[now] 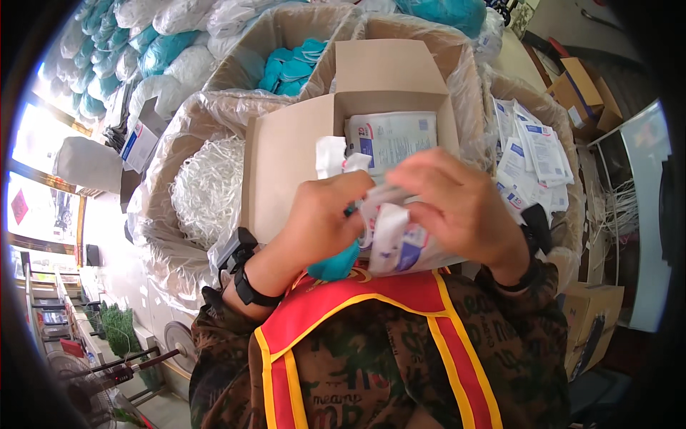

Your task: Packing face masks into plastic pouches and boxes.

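Observation:
My left hand [321, 211] is closed, with a rounded teal piece [334, 264] showing below its fingers. A white printed plastic pouch [407, 250] hangs between my hands, partly crumpled. My right hand [457, 204] grips the pouch near its upper end, its upper fingers smeared by motion. Both hands are above the near side of an open cardboard box [286, 164]. Inside that box lie flat white printed packets [393, 139]. White torn-looking scraps [331, 157] show just beyond my left hand.
Plastic-lined cartons surround the box: white stringy strips [207, 189] at left, round teal pieces [291, 66] behind, and loose printed packets [532, 154] at right. Filled white and teal bags [168, 53] are piled at the far left. A fan [89, 382] stands at the lower left.

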Available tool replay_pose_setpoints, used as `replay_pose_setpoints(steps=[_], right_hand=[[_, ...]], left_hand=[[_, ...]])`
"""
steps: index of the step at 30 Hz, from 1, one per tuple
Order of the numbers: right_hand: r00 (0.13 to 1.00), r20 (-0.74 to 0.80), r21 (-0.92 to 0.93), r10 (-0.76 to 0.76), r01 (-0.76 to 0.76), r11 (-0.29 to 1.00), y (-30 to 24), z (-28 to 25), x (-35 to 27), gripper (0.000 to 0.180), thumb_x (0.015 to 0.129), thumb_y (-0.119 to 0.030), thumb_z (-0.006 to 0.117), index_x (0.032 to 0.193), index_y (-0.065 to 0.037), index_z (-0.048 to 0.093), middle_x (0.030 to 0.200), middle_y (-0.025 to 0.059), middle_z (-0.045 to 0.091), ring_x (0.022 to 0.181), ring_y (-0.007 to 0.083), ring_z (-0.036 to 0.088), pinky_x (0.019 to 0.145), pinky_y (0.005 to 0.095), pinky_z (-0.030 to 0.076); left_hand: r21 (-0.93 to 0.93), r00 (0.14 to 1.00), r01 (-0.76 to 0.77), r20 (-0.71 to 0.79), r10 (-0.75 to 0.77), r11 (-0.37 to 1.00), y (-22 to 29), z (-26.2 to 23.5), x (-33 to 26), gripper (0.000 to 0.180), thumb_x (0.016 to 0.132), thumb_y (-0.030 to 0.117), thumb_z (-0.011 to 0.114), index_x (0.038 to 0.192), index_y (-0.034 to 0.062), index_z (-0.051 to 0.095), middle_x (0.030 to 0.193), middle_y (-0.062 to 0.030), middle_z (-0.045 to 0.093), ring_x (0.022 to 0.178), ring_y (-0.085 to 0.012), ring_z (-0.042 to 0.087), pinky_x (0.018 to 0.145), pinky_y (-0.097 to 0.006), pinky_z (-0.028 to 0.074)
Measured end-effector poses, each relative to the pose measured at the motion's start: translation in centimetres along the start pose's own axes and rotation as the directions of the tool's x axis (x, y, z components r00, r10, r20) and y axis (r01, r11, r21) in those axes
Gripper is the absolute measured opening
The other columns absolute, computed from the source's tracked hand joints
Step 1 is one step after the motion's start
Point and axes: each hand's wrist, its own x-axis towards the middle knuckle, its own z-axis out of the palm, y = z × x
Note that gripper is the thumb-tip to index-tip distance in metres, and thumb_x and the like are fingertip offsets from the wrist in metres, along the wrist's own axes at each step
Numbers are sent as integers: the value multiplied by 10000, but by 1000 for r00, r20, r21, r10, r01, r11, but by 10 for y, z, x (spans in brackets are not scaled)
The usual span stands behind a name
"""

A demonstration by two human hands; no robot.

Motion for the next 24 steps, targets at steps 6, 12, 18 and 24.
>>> replay_pose_setpoints(steps=[6, 12, 18, 24], right_hand=[[983, -19, -115, 182, -183, 976, 31, -15, -22, 331, 756, -23, 711, 1077, -53, 640, 980, 129, 614, 854, 347, 645, 687, 387, 529], [991, -32, -200, 131, -135, 970, 15, -13, -28, 129, 748, 3, 692, 840, -50, 618, 769, 99, 514, 689, 307, 606, 574, 380, 471], [990, -61, -176, 126, -135, 975, 8, -8, -31, 148, 733, 29, 672, 843, -59, 626, 772, 97, 516, 676, 285, 603, 575, 367, 473], [996, -29, -145, 84, -88, 986, 11, -14, -38, 106, 748, -14, 622, 829, -81, 612, 770, 83, 517, 678, 278, 602, 577, 371, 478]], left_hand=[[-135, 991, 109, 91, -97, 985, -12, -23, -3, 217, 720, -47, 615, 933, -8, 631, 781, -128, 642, 751, -199, 659, 689, -292, 503], [-107, 960, 260, -82, -269, 960, -2, -14, -4, 398, 723, -14, 740, 1106, -11, 632, 1063, -162, 642, 940, -215, 672, 755, -295, 520], [-240, 990, 122, -41, -136, 963, -7, -11, -11, 477, 706, -12, 783, 1159, 0, 634, 1263, -133, 541, 1076, -222, 622, 855, -290, 515], [-281, 995, 99, 14, -99, 955, -10, -6, -5, 445, 681, 72, 822, 1099, 37, 673, 1169, -115, 577, 1084, -193, 589, 803, -283, 501]])
